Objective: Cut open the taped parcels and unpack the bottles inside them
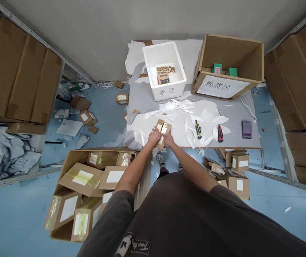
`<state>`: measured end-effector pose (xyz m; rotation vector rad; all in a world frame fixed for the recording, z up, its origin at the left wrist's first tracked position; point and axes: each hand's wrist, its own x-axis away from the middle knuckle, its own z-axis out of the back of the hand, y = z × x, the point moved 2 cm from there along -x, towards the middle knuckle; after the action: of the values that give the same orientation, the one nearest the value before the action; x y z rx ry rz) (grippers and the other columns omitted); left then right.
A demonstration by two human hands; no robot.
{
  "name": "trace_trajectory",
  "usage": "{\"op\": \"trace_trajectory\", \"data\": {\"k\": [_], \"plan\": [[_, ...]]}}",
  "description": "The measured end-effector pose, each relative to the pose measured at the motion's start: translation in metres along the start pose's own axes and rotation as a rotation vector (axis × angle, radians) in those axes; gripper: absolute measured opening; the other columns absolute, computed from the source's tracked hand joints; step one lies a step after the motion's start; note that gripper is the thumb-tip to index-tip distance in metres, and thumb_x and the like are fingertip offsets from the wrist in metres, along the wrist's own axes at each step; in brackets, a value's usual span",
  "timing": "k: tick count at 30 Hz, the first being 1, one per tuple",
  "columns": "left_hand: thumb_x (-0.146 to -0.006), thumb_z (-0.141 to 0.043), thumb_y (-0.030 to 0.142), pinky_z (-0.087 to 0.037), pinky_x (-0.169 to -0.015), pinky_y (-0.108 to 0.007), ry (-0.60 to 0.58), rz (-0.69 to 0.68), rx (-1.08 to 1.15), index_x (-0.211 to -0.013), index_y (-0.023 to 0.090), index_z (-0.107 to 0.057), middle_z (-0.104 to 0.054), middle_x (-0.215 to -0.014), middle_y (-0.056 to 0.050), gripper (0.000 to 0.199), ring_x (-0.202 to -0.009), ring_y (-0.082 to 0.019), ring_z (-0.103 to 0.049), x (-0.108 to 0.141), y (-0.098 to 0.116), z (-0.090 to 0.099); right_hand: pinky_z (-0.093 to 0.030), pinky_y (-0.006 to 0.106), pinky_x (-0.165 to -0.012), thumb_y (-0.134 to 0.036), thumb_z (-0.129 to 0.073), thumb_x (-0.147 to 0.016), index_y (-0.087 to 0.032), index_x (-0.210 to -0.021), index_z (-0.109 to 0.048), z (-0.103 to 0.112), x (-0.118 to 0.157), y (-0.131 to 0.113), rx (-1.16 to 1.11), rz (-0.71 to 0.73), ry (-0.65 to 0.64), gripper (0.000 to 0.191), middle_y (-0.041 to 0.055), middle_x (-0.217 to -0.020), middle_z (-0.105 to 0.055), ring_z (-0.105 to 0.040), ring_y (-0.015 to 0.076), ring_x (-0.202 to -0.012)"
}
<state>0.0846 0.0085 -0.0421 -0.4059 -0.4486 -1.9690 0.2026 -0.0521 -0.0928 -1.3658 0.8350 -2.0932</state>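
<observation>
A small cardboard box (166,127) with tape and a white strip on top is at the table's front edge. My left hand (154,136) grips its left side, fingers bent over the cardboard. On the opposite side my right hand (168,139) is closed on the same box, its thumb near the top. Scraps of white paper (178,106) lie around and beyond the box. To the right are a yellow-and-black utility knife (198,130) and a red-and-black utility knife (220,134), both apart from my hands.
A white foam box (166,91) and an open carton (222,85) stand at the table's back. A phone (246,129) lies at right. At lower left a large carton (69,160) holds several taped boxes. Opened boxes (237,178) sit on the floor at right. Shelves flank both sides.
</observation>
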Motion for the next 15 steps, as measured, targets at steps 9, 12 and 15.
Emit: {"op": "trace_trajectory", "data": {"k": [9,12,15], "plan": [[-0.115,-0.038,0.025,-0.061,-0.103,-0.043,-0.006,0.004,0.215,-0.147,0.003,-0.065,-0.079,-0.126,-0.028,0.048,-0.119,-0.034,-0.079,0.006,-0.032,0.012,-0.056,0.059,-0.117,-0.043,-0.068,-0.094,-0.018,-0.161,-0.050,0.013,0.001,0.006,0.017,-0.006,-0.036,0.074,0.0144,-0.134,-0.081,-0.074,0.0400,-0.129],[-0.118,-0.027,0.028,-0.059,-0.104,-0.038,0.024,0.055,0.311,-0.132,0.012,-0.074,-0.082,-0.124,-0.019,0.051,-0.119,-0.029,-0.078,0.007,-0.054,0.022,-0.056,0.055,-0.118,-0.044,-0.068,-0.094,-0.020,-0.161,-0.051,0.018,0.002,0.009,-0.026,0.023,-0.082,0.073,0.0126,-0.142,-0.078,-0.073,0.0374,-0.132],[-0.118,-0.033,0.032,-0.059,-0.103,-0.037,0.095,0.244,0.384,-0.145,0.014,-0.069,-0.082,-0.127,-0.016,0.049,-0.119,-0.028,-0.076,0.015,-0.068,0.019,-0.055,0.053,-0.118,-0.046,-0.067,-0.096,-0.024,-0.164,-0.050,0.019,0.002,0.012,-0.072,0.081,-0.107,0.073,0.0089,-0.147,-0.076,-0.073,0.0335,-0.133]]}}
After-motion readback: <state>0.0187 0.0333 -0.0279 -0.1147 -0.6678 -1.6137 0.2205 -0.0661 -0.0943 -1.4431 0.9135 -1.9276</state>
